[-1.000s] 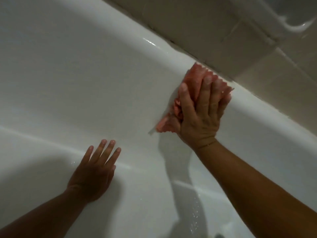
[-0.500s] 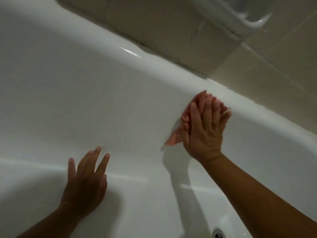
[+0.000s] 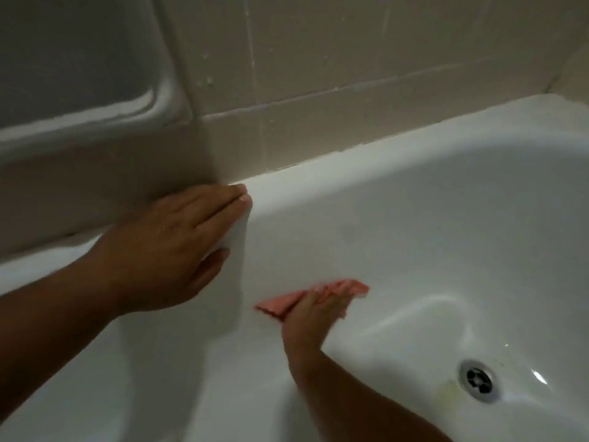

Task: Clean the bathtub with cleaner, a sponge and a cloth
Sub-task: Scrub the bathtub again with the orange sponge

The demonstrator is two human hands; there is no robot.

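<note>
Room: bathroom corner, dim light; beige tiled wall (image 3: 318,74) behind a white bathtub (image 3: 414,234).
Cloth: pink cloth (image 3: 345,287), bunched, flat vs the tub's inner side wall, low down, near where the wall curves into the floor.
R hand: our right hand (image 3: 314,314) lies on the cloth, fingers fairly straight, pressing it to the enamel, not curled round it. Some blur, so finger detail is approx.
L hand: our left hand (image 3: 178,247) lies over the rim (image 3: 318,183), fingers straight, thumb under the edge, holding nothing. Looks like a brace.
Step (our read): wiping the inner wall w/ the cloth. Sponge + cleaner not in view, so prob. the late wipe-down stage.
Doing it well: we'd press w/ the whole palm so the cloth doesn't slip out from under the fingers. Long overlapping strokes, top to bottom, so drips run to unwiped enamel. Refold to a fresh face once it's soaked. Lean on the L hand, since wet enamel is slick.
Drain: drain (image 3: 477,380) on the tub floor, well apart from the cloth.
Mark: yellowish mark (image 3: 449,393) just beside the drain; we'd give that spot extra passes.
Far L: pale moulded frame (image 3: 165,90) beside the tiles; can't tell what it is.
</note>
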